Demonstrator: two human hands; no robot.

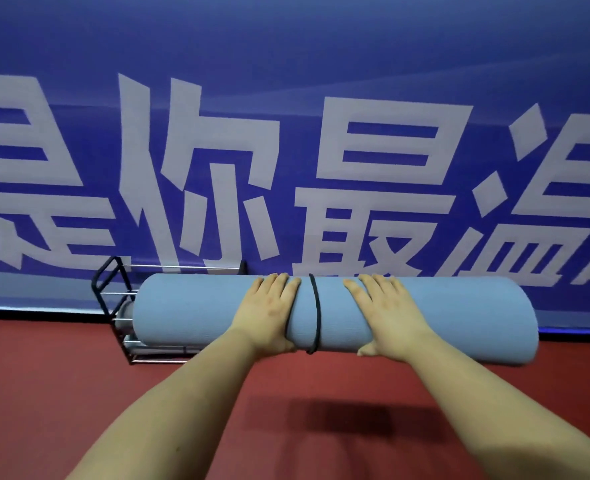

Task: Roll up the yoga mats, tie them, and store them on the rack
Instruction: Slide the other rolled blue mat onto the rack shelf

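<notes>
While both hands, left hand (271, 311) and right hand (388, 313), grip the tied blue yoga mat (425, 313) mid-air, fingers curled over it, the rack (113, 296) sits at nine o'clock; the overhanging right end could dip or miss its rails.

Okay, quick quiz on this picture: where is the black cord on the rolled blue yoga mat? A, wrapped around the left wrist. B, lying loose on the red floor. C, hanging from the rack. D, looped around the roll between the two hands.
D: the black cord circles the rolled blue mat near its middle, with the left hand on one side and the right hand on the other.
</notes>
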